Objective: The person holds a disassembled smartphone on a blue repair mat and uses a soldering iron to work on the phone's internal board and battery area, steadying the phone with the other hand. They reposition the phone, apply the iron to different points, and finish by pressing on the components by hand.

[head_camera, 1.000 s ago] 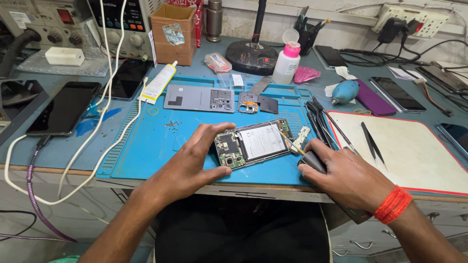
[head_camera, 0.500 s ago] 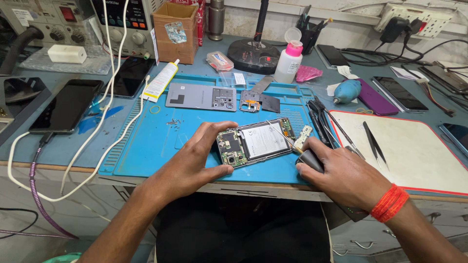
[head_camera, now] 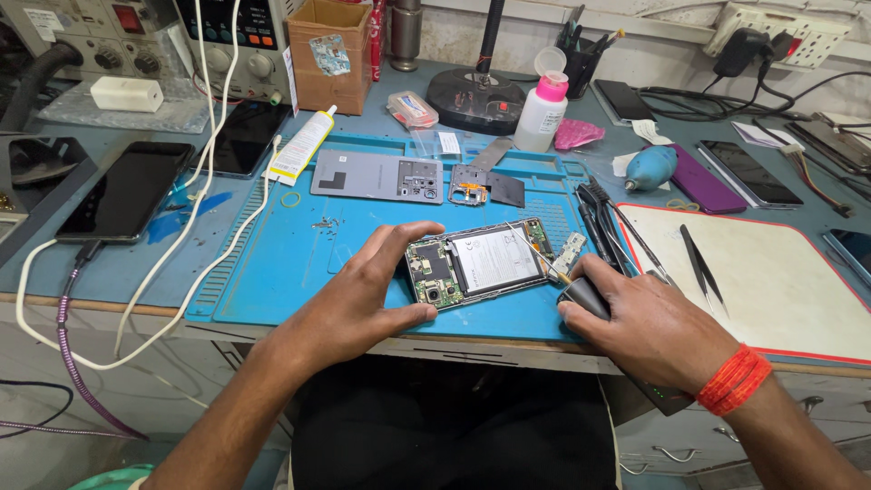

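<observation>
The left hand (head_camera: 363, 304) still clamps the opened phone (head_camera: 479, 263) on the blue mat (head_camera: 272, 263) (barely shifted since before); the right hand (head_camera: 649, 322) keeps grasping a dark screwdriver (head_camera: 581, 292), tip on the phone.

A matt blue rubbery mat (head_camera: 272, 263) covers the bench. On it lies an opened phone (head_camera: 476, 263) showing green circuit board, small metal shields and a pale matt battery label. The left hand (head_camera: 358, 299) steadies it; the right hand (head_camera: 649, 327) grips a smooth dark plastic tool (head_camera: 585, 295) with a thin metal tip. Nearby: a grey matt plastic back cover (head_camera: 376, 175), a brown cardboard box (head_camera: 328, 50), glossy black glass screens (head_camera: 127, 189), and a white matt pad (head_camera: 771, 272).
</observation>
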